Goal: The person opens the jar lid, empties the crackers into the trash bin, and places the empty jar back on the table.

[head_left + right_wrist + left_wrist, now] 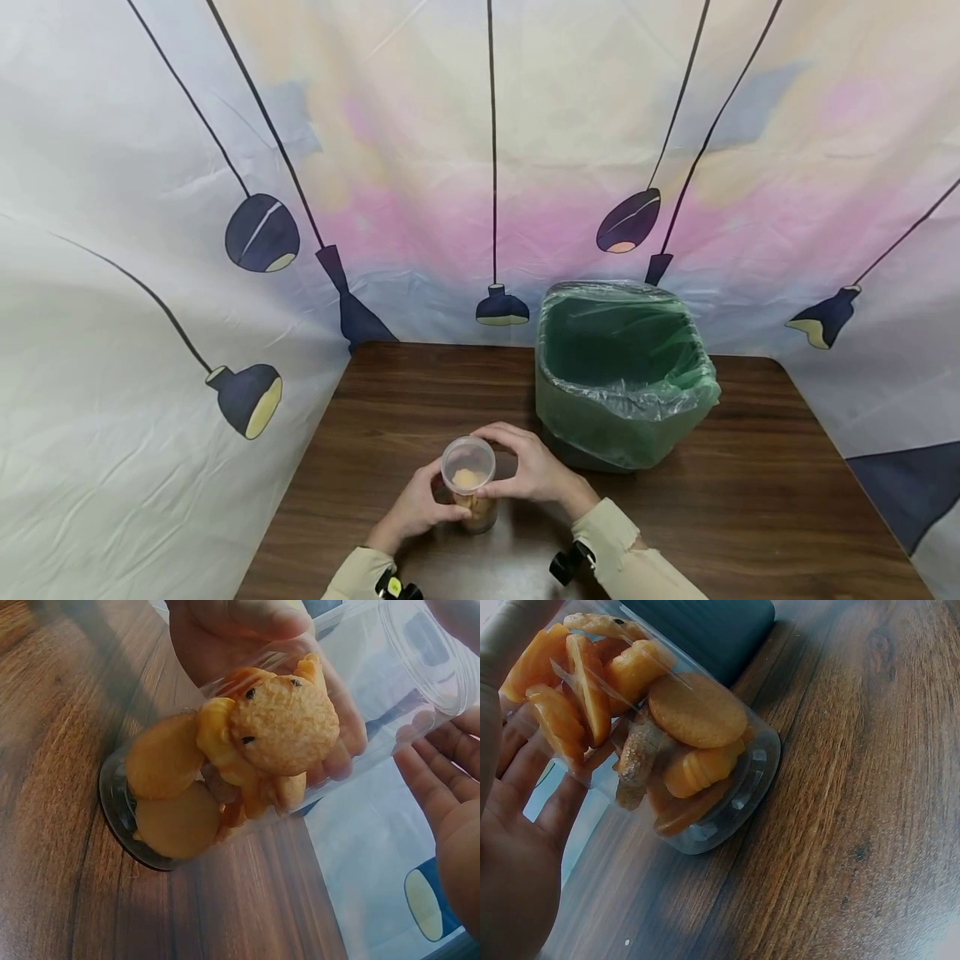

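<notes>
Well, jar [467, 454]: stood on table [427, 383], near bin [615, 421]; seemed light, stiff yet thin-walled, likely slick; suited a gentle grip round the middle, without squeezing
Biscuits [285, 724]: looked dry and brittle; probably risked cracking or crumbling if shaken
Left hand [422, 504]: grasped the jar's lower body; reached partly out of sight behind
Right hand [531, 467]: gripped the jar near the rim [401, 667]
Rim: proved too clear to tell whether capped or bare
Bin: looked too dark inside to make out the bottom
</notes>
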Demonstrator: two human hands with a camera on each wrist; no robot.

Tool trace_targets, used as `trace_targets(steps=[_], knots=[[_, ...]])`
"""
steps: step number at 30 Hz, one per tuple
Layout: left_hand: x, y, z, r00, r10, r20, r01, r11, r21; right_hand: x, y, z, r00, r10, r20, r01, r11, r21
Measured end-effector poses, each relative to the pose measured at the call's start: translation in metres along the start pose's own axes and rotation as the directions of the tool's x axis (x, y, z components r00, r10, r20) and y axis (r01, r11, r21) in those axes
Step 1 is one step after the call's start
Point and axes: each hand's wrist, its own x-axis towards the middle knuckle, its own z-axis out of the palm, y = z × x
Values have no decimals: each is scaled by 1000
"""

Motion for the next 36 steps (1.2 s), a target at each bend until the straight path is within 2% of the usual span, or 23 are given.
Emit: trace_targets(steps=[4, 9, 29, 36], knots=[[0, -1, 0, 1000, 11, 9, -11, 1000, 4, 0, -1, 0, 1000, 1, -4, -1, 1000, -5], [0, 0, 0, 1000, -2, 21, 3, 1000, -15, -1, -3, 0, 1000, 20, -2, -20, 1000, 6], [1, 0, -1, 1000, 11, 15, -11, 1000, -6, -1, -3, -1, 1000, 28, 2, -28, 1000, 0], [0, -1, -1, 1000, 23, 21, -23, 1000, -12, 0, -12, -3, 1000, 11, 8, -11, 1000, -6]])
